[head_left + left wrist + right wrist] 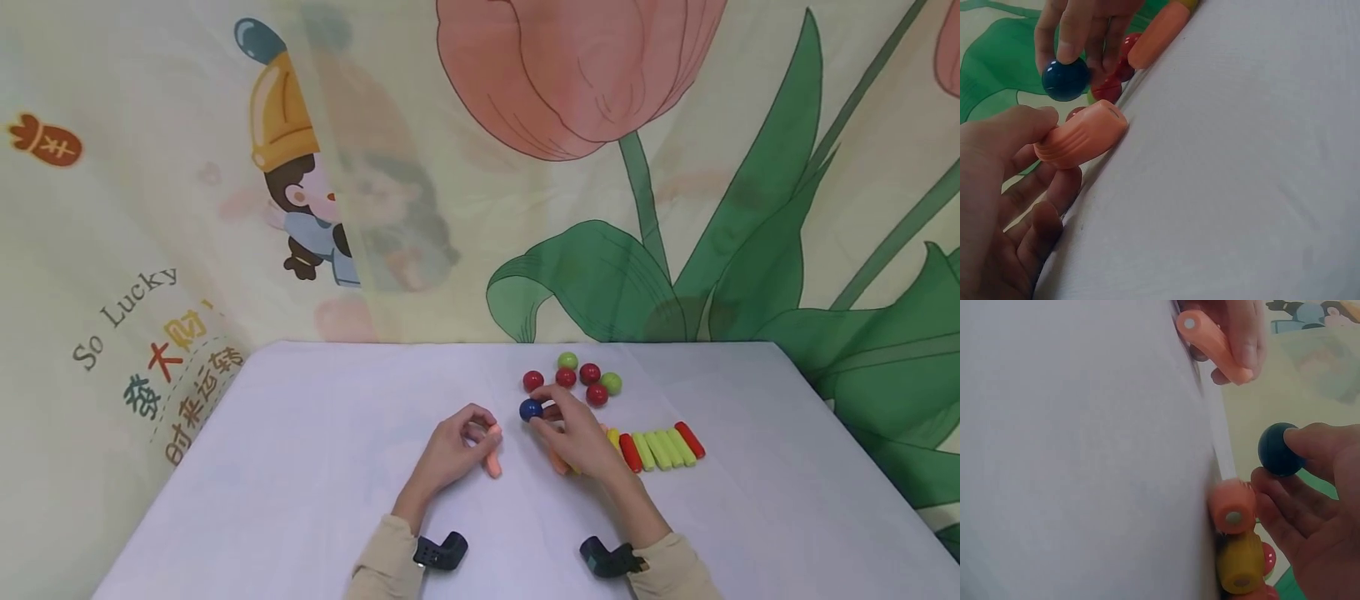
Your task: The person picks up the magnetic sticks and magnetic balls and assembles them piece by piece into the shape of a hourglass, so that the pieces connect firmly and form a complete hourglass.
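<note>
Your left hand (453, 447) pinches a pink stick (492, 461) between thumb and forefinger, just left of the middle of the head view's lower half; that grip is drawn in to the stick's thickness, the other fingers loosely bent. Your right hand (581, 435) has the blue ball (530, 409) at its fingertips, its grip spread only to the ball's width. Ball and stick are near each other but apart. You cannot tell from these views whether the ball clears the worktop (315, 467).

The ball is smooth and round, and you have it by the tips alone, so a hard or off-centre squeeze could make it squirt out and roll. It sits just below the leftmost of the red balls (533, 382), and a slip upward could scatter them and the green balls (611, 383).

Your right hand also hides the left end of the row of sticks (643, 451); in the right wrist view its fingers are close to an end stick (1233, 507), so a low sweep might skew the row. The pale discs on the stick ends look like magnets; if so, a careless approach could snap the ball on crookedly.
</note>
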Demonstrator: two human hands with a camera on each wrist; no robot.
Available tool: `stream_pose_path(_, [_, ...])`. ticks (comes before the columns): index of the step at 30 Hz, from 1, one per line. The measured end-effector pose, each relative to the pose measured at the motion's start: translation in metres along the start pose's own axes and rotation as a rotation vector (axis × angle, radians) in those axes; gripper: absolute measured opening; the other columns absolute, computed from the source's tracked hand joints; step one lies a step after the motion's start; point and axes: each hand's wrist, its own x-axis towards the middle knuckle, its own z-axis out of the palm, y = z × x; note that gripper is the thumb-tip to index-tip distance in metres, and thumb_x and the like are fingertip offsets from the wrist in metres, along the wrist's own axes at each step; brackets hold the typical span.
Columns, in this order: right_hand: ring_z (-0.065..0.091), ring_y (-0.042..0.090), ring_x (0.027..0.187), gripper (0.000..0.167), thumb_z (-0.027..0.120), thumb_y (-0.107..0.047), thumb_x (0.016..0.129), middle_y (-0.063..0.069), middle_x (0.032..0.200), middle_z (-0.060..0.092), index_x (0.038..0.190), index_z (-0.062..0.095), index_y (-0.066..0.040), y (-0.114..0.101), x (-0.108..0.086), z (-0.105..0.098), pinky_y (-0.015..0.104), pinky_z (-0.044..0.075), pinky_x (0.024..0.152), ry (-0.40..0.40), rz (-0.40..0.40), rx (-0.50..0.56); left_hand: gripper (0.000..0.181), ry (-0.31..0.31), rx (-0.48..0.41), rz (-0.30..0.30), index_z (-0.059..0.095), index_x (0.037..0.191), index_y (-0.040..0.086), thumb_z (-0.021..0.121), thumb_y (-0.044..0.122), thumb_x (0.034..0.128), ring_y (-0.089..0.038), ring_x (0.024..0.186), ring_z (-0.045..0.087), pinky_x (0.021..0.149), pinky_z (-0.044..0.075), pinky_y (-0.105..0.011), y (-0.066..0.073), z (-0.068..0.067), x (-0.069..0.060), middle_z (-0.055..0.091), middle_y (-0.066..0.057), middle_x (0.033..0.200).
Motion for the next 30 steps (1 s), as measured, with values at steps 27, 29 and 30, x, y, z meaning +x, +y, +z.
stream_pose_path(27, [0.056, 0.006, 0.092, 0.034, 0.069, -0.017, 0.086, -0.008, 0.11, 0.061, 0.117, 0.055, -0.024, -0.015, -0.006, 0.018, 0.029, 0.051, 0.087, -0.061, -0.091, -0.07, 0.025, -0.067, -0.057, 0.072, 0.06, 0.102, 0.009, 0.073, 0.017, 0.0821, -0.009, 0.073, 0.063, 0.06, 0.042, -0.017, 0.008, -0.005, -0.003, 0.066, -0.005, 0.094])
stream_pose_path(29, [0.056, 0.006, 0.092, 0.034, 0.069, -0.018, 0.086, -0.008, 0.11, 0.061, 0.117, 0.056, -0.025, -0.015, -0.006, 0.019, 0.029, 0.051, 0.088, -0.065, -0.092, -0.071, 0.026, -0.078, -0.055, 0.075, 0.059, 0.103, 0.005, 0.072, 0.015, 0.0827, -0.011, 0.073, 0.063, 0.06, 0.042, -0.017, 0.018, -0.009, -0.006, 0.065, -0.008, 0.096])
stream_pose_path(30, [0.056, 0.007, 0.093, 0.034, 0.069, -0.018, 0.086, -0.008, 0.11, 0.061, 0.117, 0.056, -0.024, -0.015, -0.007, 0.02, 0.029, 0.051, 0.088, -0.065, -0.095, -0.076, 0.027, -0.087, -0.055, 0.07, 0.058, 0.104, 0.004, 0.071, 0.015, 0.0831, -0.012, 0.074, 0.063, 0.06, 0.042, -0.017, 0.023, -0.011, -0.007, 0.065, -0.01, 0.096])
